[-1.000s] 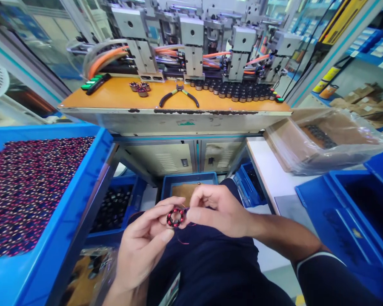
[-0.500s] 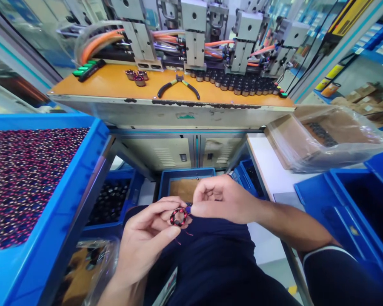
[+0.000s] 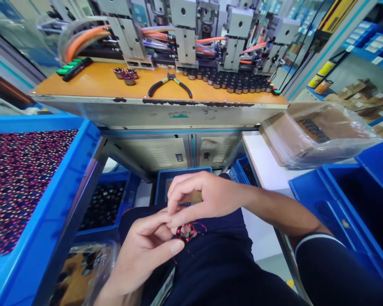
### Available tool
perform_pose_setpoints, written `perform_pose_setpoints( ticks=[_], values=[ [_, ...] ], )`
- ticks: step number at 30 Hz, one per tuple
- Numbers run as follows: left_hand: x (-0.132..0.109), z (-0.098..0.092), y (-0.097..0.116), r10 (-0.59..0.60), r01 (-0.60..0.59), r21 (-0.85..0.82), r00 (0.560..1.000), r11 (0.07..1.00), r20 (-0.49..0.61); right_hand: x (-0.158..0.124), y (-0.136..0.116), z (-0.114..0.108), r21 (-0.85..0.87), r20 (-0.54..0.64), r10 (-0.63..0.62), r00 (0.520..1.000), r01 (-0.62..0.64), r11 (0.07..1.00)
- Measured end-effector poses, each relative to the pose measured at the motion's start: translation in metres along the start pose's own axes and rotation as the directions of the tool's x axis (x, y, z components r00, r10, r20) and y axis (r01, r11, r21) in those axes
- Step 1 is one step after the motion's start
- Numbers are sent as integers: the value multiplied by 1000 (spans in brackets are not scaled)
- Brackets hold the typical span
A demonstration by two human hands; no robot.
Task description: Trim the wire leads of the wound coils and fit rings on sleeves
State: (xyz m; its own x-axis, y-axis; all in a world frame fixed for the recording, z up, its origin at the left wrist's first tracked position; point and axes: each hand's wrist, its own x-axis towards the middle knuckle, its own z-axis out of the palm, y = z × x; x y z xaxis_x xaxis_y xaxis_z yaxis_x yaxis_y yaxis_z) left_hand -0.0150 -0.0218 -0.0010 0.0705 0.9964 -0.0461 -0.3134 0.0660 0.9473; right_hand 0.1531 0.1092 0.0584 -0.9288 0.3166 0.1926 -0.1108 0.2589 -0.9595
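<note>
My left hand (image 3: pixel 150 246) pinches a small ring-shaped motor stator (image 3: pixel 181 239) with red wire windings, its thumb on the lower rim. Loose thin red wire ends (image 3: pixel 201 226) trail from its right side and below it. My right hand (image 3: pixel 201 197) reaches over from the right, thumb and forefinger pressed together at the stator's upper left edge, against the left fingertips. Whatever lies between those right fingertips is hidden. Both hands are above my lap, over dark trousers (image 3: pixel 223 263).
A blue bin (image 3: pixel 91 136) full of red-wound parts stands at left. Ahead, an orange machine bench (image 3: pixel 92 87) bears cutting pliers (image 3: pixel 170 83), several stators (image 3: pixel 127 75) and rows of dark cylindrical parts (image 3: pixel 236 83). A plastic-lined carton (image 3: pixel 284 140) and blue bins (image 3: pixel 332 182) stand at right.
My right hand has moved left and down onto the stator's upper left edge. The stator has shifted slightly right and down in my left hand, and the view has turned slightly right.
</note>
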Motion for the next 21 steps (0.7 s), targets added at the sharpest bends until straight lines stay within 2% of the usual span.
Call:
perform_pose_setpoints(
  ticks=[1,3,6,9,11,13,15,17,21],
  values=[
    [0,0,0,-13,13,0,1000,1000,4,2,1,2,-11,5,-36,999,36,999],
    [-1,-1,-1,0,0,6,1000,1000,-12,2,2,7,-48,-78,-44,996,40,998],
    [-3,-4,-3,82,-81,23,995,996,-62,-4,-3,14,-80,-249,39,968,-60,995],
    [-5,-7,-5,131,-127,47,987,991,-93,-12,-12,18,-14,-321,170,932,-185,983],
    [-5,-8,-7,153,-149,53,985,987,-78,-16,-19,19,58,-319,266,910,-262,963],
    [-5,-8,-8,180,-178,63,983,982,-42,-17,-24,19,125,-268,359,894,-337,933],
    [-5,-9,-9,201,-200,84,979,976,-11,-17,-27,18,114,-207,416,886,-400,909],
    [-5,-11,-10,202,-201,105,979,974,-2,-18,-29,17,21,-187,419,888,-423,906],
    [-4,-9,-9,171,-171,50,985,984,9,-20,-33,19,-101,-201,341,919,-365,925]
  ],
)
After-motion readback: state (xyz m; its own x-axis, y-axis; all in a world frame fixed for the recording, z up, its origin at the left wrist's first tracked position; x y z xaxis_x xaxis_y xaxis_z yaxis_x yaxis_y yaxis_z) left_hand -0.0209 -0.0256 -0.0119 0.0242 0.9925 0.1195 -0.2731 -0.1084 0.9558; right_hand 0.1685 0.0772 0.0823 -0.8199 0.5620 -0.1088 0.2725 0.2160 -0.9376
